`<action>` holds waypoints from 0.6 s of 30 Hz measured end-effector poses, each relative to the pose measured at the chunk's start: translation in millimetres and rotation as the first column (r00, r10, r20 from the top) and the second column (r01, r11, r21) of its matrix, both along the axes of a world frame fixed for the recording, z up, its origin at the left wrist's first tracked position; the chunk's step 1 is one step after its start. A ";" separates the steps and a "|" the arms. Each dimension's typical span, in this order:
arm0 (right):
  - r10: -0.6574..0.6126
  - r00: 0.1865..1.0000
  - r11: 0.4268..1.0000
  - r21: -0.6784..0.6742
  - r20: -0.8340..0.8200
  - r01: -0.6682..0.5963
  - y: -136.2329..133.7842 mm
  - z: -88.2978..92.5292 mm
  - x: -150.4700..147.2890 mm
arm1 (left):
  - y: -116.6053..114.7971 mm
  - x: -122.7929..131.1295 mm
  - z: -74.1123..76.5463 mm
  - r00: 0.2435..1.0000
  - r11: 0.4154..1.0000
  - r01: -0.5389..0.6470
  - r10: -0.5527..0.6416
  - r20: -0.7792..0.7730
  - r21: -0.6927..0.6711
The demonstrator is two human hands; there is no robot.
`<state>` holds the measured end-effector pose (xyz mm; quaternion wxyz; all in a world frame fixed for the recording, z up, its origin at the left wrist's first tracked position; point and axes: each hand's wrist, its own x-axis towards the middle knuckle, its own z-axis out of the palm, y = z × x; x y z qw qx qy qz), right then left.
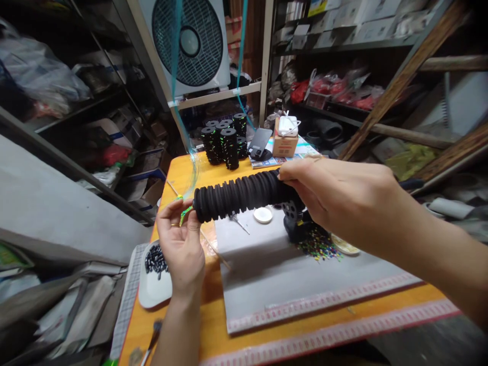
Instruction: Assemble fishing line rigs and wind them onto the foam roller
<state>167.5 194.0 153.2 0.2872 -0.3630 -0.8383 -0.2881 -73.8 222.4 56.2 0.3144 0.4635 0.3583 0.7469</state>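
Observation:
A long row of black foam discs [240, 195], pressed side by side like a ribbed roll, is held level above the grey board [263, 274]. My right hand [339, 195] grips its right end between thumb and fingers. At the other end, my left hand [181, 236] pinches a bright green-and-yellow strand [185, 214] that sticks out of the roll's centre, its thumb against the last disc. Partly hidden below my right hand stands a dark device with a holed wheel [290, 213]. Several finished-looking stacks of black discs with green flecks [229, 145] stand at the back.
A white tray of small dark cylinders [154, 295] lies at left, near a brush [154, 333]. Small coloured pieces [320, 244] are heaped on the board beside a white lid [263, 215]. Behind are a phone [261, 142], a small carton [285, 146] and a fan [188, 43].

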 end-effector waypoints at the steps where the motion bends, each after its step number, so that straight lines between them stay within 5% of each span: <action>1: -0.002 1.000 1.000 0.004 0.021 0.002 -0.8 0.4 -1.2 | 0.2 -0.3 0.1 1.000 1.000 -0.002 0.002 0.000 0.000; 7: -0.058 0.992 0.998 0.013 0.112 0.057 -1.9 4.7 -8.6 | 2.4 -1.0 -1.0 1.000 1.000 -0.013 0.012 -0.025 -0.013; 11: 0.062 0.998 0.998 -0.021 0.016 -0.061 -9.0 -3.4 -0.1 | 2.5 -1.2 -1.6 1.000 1.000 -0.007 0.007 -0.013 -0.004; 14: 0.041 0.995 0.998 -0.047 -0.086 -0.045 -26.5 -31.3 12.0 | 2.3 -0.7 -1.4 1.000 1.000 -0.003 0.004 -0.011 0.002; 18: -0.106 0.994 0.922 -0.374 0.004 0.100 -42.7 -90.9 23.2 | 2.7 0.3 -1.0 0.999 1.000 -0.021 0.021 -0.042 -0.001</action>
